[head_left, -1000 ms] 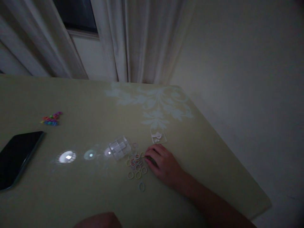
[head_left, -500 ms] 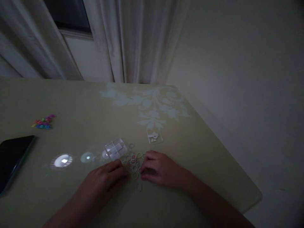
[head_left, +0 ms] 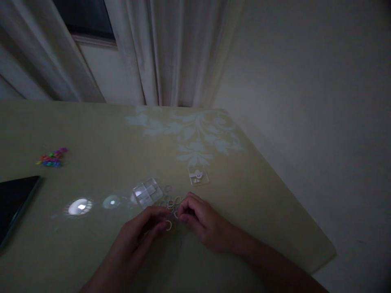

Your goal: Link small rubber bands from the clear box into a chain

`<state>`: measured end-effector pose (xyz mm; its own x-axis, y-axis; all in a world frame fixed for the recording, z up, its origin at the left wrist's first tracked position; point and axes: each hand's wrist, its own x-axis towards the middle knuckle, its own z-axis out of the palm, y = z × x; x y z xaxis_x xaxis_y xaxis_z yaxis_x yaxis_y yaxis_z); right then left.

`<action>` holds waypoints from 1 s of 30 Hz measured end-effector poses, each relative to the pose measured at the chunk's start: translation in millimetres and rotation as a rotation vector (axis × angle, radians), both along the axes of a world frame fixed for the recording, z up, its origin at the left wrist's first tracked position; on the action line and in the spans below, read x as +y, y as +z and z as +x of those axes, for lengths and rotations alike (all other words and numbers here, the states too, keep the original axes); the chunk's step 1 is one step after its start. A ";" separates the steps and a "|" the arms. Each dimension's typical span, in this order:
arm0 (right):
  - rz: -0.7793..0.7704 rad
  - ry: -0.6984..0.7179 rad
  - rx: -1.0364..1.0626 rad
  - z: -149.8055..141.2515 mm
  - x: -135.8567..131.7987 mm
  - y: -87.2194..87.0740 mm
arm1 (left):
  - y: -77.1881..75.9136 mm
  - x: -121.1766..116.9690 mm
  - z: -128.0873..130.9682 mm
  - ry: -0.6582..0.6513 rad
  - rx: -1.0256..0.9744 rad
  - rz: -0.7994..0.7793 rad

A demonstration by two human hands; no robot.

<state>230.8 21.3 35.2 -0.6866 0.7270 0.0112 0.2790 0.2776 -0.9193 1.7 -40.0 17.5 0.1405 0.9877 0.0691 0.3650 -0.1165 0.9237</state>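
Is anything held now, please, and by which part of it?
A hold cannot be told: a pale ring shows at the left hand, its left edge by the thumb; other rings lie near the right hand.

Beyond the dark phone [head_left: 17, 205], a small multicoloured pile [head_left: 51, 159]; farther behind it, pale curtains [head_left: 180, 53] and a black windowpane [head_left: 84, 17].

The right hand [head_left: 201, 223] has free tabletop [head_left: 259, 195] on its outer side. The box [head_left: 148, 192] stands just beyond the left hand [head_left: 130, 235], and rings [head_left: 170, 204] crowd the narrow gap between both hands.
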 end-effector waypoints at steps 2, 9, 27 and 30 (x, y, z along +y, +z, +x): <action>-0.083 -0.049 0.052 -2.5 -3.4 -0.2 | 2.9 0.3 0.7 0.035 -0.067 0.028; -0.303 -0.111 0.164 -12.2 -13.2 -1.6 | -11.3 -4.8 -5.9 0.094 0.032 0.315; 0.433 0.069 -0.342 -5.9 -1.0 -25.7 | 8.5 1.4 -2.2 0.318 -0.171 -0.008; 0.553 0.072 -0.482 -8.8 -5.4 -32.1 | 8.1 1.7 -2.6 0.286 -0.153 0.026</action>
<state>222.0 15.9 3.1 -0.7538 0.6553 0.0477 0.5803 0.6981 -0.4195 -0.9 -38.4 25.7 -0.1560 0.9833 0.0940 0.2437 -0.0540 0.9683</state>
